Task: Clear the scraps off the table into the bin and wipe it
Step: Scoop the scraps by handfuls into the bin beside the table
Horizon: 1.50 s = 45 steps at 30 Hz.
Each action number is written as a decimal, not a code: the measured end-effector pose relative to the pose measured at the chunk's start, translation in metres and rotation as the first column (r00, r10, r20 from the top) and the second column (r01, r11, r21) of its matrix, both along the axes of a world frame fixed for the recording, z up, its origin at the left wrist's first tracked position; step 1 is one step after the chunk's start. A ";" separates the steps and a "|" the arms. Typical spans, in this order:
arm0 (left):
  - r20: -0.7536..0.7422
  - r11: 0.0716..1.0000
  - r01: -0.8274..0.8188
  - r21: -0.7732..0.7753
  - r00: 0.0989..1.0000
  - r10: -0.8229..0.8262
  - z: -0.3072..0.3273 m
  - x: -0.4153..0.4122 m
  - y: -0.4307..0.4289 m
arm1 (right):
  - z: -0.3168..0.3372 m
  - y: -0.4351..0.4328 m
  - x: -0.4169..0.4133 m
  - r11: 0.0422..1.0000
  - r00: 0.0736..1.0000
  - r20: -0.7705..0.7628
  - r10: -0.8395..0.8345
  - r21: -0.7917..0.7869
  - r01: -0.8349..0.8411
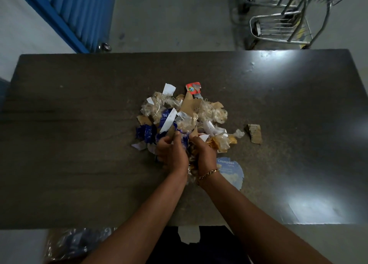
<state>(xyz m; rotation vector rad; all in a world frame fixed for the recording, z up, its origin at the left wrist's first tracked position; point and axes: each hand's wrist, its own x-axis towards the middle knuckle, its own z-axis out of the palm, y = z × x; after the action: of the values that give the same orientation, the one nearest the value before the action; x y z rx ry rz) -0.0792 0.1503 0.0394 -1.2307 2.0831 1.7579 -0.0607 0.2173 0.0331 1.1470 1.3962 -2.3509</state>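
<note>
Between the two hands, a wad of crinkled plastic and paper is squeezed tight. The left hand (pixel 172 153) curls round it from one side and the right hand (pixel 203 152) from the other, fingers bent in, knuckles nearly touching. Just beyond the fingertips sits the main heap of scraps (pixel 185 114), clear film, brown card, white slips and blue foil, spread on the dark tabletop (pixel 79 124). On the side of the heap farthest from the hands, a red scrap (pixel 192 88) pokes out. Off to the right of the right hand, apart from the heap, lies a strip of corrugated cardboard (pixel 254 133). Right beside the right wrist, partly hidden by it, there's a round pale-blue label (pixel 233 171) flat on the tabletop. A gold bracelet (pixel 208 174) rings that wrist. Below the left forearm, off the near edge of the tabletop, a clear bag (pixel 75 243) shows, blurred. Far past the hands to the right, a metal trolley (pixel 288 20) stands.
</note>
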 end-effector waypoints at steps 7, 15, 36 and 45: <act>-0.209 0.944 0.321 0.073 0.931 -0.300 -0.005 0.004 -0.007 | 0.002 0.000 -0.004 1.000 0.998 0.061 -0.022 -0.006 0.023; -0.258 0.955 0.164 0.247 0.961 -0.098 0.012 0.001 -0.006 | 0.009 -0.009 -0.010 0.998 1.000 -0.016 -0.022 0.051 0.023; -0.173 0.953 0.196 0.232 0.972 -0.158 0.011 0.005 -0.001 | 0.026 0.002 -0.029 0.999 0.999 -0.001 0.045 0.001 -0.045; -0.101 0.956 -0.011 0.292 0.994 0.042 0.003 -0.006 -0.005 | 0.019 0.008 -0.010 0.998 0.998 -0.012 -0.067 0.018 0.067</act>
<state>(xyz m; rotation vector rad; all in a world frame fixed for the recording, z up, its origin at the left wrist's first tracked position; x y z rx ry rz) -0.0856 0.1454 0.0425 -1.1064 1.7783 2.0932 -0.0704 0.2256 0.0518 1.2048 1.4081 -2.3983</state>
